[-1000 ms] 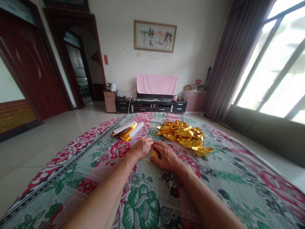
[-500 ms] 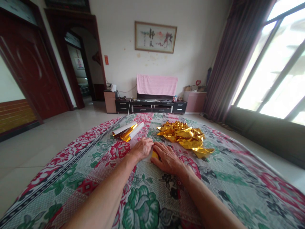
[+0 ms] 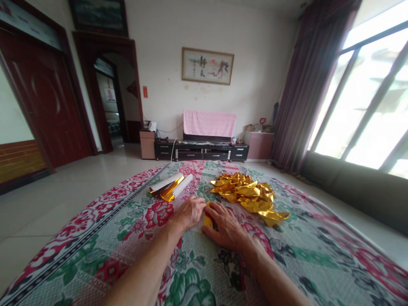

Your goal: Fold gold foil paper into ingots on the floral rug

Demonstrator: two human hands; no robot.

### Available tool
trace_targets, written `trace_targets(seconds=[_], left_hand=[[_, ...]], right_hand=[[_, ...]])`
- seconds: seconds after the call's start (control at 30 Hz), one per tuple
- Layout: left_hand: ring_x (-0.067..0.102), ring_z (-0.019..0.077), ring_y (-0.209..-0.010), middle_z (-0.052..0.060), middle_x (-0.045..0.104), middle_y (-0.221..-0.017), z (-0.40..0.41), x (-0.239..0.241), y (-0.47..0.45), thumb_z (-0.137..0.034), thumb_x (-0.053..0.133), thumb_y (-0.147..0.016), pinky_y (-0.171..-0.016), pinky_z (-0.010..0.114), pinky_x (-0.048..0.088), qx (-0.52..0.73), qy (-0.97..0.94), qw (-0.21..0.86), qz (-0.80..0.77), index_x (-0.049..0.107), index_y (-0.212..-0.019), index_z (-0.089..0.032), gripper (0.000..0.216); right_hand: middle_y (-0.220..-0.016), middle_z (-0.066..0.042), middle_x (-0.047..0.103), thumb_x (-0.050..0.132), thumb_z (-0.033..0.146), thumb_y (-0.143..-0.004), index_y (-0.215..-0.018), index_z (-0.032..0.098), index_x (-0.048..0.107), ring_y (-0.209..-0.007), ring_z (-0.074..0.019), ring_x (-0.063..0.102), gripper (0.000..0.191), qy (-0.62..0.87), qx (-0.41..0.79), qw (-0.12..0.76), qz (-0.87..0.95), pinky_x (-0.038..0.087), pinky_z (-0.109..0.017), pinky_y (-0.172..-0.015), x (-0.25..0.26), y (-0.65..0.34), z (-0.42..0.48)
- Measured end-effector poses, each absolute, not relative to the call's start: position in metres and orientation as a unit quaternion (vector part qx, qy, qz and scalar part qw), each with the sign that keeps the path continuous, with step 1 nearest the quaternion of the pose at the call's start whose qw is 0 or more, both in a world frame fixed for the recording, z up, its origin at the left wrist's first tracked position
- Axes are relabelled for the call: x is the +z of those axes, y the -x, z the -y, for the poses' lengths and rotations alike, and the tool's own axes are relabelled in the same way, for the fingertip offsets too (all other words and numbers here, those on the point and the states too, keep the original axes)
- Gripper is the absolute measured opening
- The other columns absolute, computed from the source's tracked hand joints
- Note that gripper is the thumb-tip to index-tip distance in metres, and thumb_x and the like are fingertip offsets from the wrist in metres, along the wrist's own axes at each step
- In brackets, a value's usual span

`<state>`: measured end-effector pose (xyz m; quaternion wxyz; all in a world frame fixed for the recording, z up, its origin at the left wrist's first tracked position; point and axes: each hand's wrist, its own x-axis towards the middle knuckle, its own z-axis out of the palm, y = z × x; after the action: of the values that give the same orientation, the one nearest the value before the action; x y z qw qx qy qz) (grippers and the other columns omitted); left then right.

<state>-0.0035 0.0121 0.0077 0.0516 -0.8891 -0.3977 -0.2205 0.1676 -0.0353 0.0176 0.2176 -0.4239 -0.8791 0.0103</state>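
Both hands are working at the middle of a flowered cloth point(image 3: 318, 255) in red, green and grey. The left hand point(image 3: 190, 212) is lying knuckles up with its fingers curled down onto a small gold foil sheet point(image 3: 207, 220). Its fingertips are hidden, so I cannot tell whether they are pinching the sheet or only pressing it. The right hand point(image 3: 227, 225) is resting almost flat, fingers stretched out and slightly spread, with its palm side on the same sheet. It is gripping nothing. The sheet is lying on the cloth between the two hands and touching both, with only a gold strip and a pale edge showing.

At about 1 o'clock from the hands, near but apart, a pile of folded gold foil pieces point(image 3: 248, 193) is sitting on the cloth. At about 11 o'clock, rolled sheets point(image 3: 168, 185), white outside and gold inside, are lying side by side.

Far off at 12 o'clock, a framed picture point(image 3: 207, 66) is hanging on the wall. It is showing dark brush characters that are too small to read. A small red slip point(image 3: 145, 92) beside the doorway is likewise unreadable. Below the frame, a pink cloth point(image 3: 209, 123) is draping over something on a low dark cabinet point(image 3: 200, 151). A dark curtain point(image 3: 306, 85) is hanging at 2 o'clock.
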Motion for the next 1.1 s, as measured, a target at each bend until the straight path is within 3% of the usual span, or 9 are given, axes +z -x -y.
trace_targets(seconds=[1.1], left_hand=[[0.056, 0.0152, -0.091, 0.002, 0.066, -0.098, -0.0181, 0.0088, 0.0077, -0.008, 0.039, -0.079, -0.089, 0.029, 0.043, -0.242, 0.890, 0.022, 0.387, 0.067, -0.096, -0.021, 0.035]], right_hand=[[-0.124, -0.006, 0.050, 0.059, 0.041, -0.074, -0.108, 0.022, 0.052, -0.111, -0.0227, 0.042, 0.039, 0.410, 0.041, 0.253, 0.875, 0.035, -0.039, -0.089, 0.0154, -0.1678, 0.0289]])
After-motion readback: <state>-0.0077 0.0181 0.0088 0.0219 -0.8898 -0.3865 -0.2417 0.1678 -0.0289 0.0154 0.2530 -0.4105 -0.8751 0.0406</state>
